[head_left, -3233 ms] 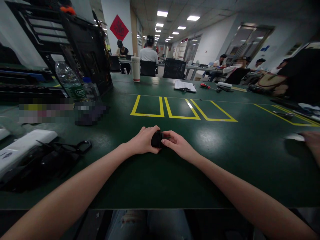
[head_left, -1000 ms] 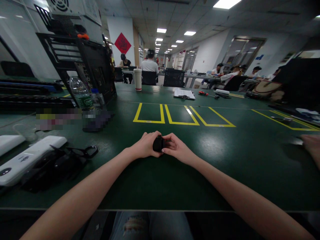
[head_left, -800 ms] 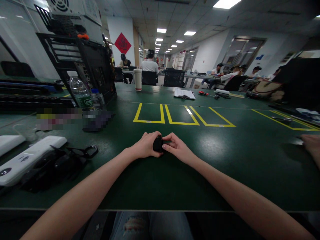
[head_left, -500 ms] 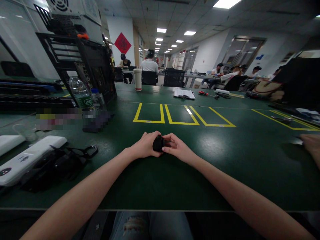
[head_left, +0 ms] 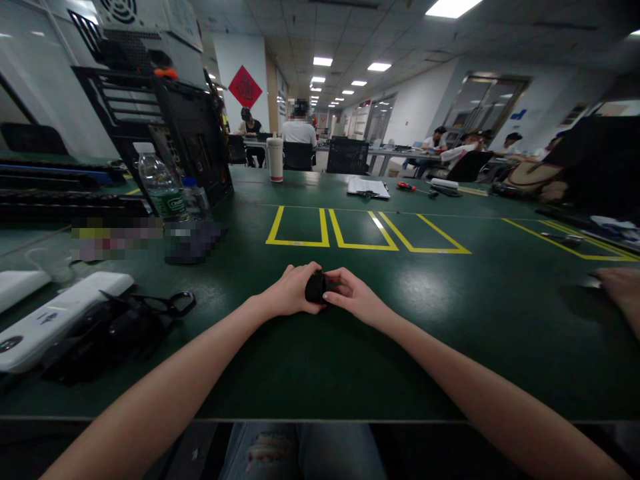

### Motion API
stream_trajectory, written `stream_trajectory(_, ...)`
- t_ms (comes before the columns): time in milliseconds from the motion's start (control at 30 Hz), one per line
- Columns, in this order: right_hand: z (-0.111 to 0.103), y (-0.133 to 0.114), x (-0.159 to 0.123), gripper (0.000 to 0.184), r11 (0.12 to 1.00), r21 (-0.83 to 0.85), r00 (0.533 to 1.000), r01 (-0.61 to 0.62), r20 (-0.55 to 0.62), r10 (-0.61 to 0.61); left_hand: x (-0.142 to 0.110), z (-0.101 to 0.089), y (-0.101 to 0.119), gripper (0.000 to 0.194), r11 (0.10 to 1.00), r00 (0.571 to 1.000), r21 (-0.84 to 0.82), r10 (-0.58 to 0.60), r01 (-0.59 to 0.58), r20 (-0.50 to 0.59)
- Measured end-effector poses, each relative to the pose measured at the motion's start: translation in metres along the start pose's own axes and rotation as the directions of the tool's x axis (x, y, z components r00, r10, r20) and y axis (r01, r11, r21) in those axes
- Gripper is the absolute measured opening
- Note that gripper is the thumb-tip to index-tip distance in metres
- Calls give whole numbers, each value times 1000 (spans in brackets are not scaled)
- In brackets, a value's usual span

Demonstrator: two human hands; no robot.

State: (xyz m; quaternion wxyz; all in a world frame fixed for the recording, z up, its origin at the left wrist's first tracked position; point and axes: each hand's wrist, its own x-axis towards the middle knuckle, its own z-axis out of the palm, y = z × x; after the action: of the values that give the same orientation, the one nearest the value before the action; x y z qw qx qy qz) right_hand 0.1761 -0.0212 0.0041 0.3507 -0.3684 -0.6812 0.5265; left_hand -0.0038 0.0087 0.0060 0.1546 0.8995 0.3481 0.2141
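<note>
A small black object with a rounded left side and a flat right face (head_left: 314,288) is held low over the green table (head_left: 320,367), straight in front of me. Its kind does not show. My left hand (head_left: 293,290) wraps it from the left, fingers over the top and thumb below. From the right, my right hand (head_left: 353,292) has its thumb and bent fingertips closed at the object's right edge. What lies between those fingertips is hidden.
Yellow tape outlines (head_left: 353,248) lie beyond my hands. To the left are a white power strip (head_left: 75,313), tangled black gear (head_left: 115,327), a water bottle (head_left: 163,183) and a black frame (head_left: 185,140). Farther back stand a cup (head_left: 275,160), clipboard (head_left: 369,187) and screwdriver (head_left: 407,187). Another person's hand (head_left: 620,287) is at right.
Since the oldest frame the view has tilted up a little. My left hand keeps its hold on the black object, while my right thumb and fingertips shift slightly along its right edge.
</note>
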Motion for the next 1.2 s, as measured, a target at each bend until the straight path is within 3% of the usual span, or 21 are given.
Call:
stream_trajectory(200,1,-2,-2,27,998,53,999,32,-11,-31,0,-1,2,51,1000,1000,1,-8,8,-1)
stream_trajectory(400,2,0,1,29,1000,-19,998,18,-62,-20,0,-1,3,49,1000,1000,-19,-22,22,5)
stream_trajectory(633,3,-8,-4,34,999,39,1000,21,7,-21,-1,-3,4,50,999,999,-31,-33,33,20)
stream_trajectory(800,4,-1,-1,25,999,19,997,49,-53,-47,-1,-2,3,49,1000,1000,-19,-18,18,-1)
stream_trajectory(900,3,2,1,29,999,-19,997,32,-73,-34,0,-1,3,49,1000,1000,-13,-23,23,0)
stream_trajectory(1200,3,-3,-3,34,998,53,1000,29,7,-30,0,-3,4,50,1000,1000,-7,-20,20,12)
